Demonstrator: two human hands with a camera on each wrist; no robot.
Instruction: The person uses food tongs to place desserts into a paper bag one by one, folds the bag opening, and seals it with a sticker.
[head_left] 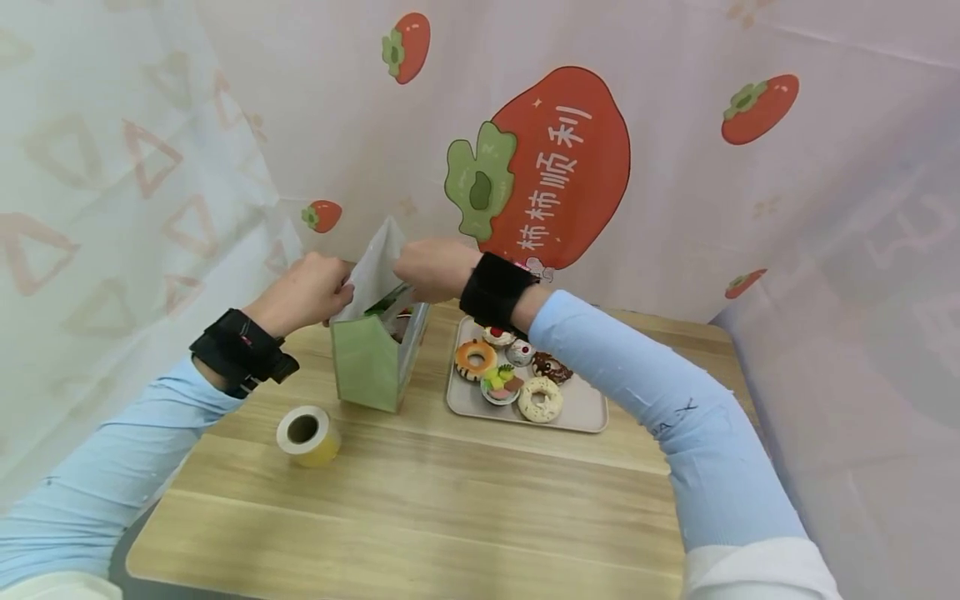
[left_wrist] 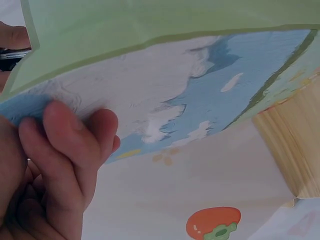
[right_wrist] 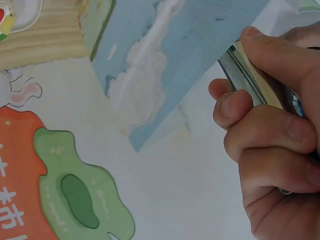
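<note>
A green paper bag [head_left: 366, 363] stands open-topped on the table, with dark green and red contents partly visible inside. At its raised white back panel [head_left: 372, 271], my left hand [head_left: 306, 287] grips the left edge with curled fingers. The left wrist view shows these fingers [left_wrist: 67, 137] against a panel painted with blue sky and clouds [left_wrist: 165, 95]. Over the mouth of the bag, my right hand [head_left: 437, 268] holds slim shiny metal strips, like a pair of tongs [right_wrist: 245, 72], between thumb and curled fingers. Their lower ends are hidden.
Right of the bag lies a beige tray [head_left: 588, 414] holding several pastries, among them a pale doughnut [head_left: 527, 407] and a small fruit tart [head_left: 501, 398]. A yellowish roll of tape or labels [head_left: 321, 452] stands at the front left. Printed curtains surround the wooden table [head_left: 450, 517].
</note>
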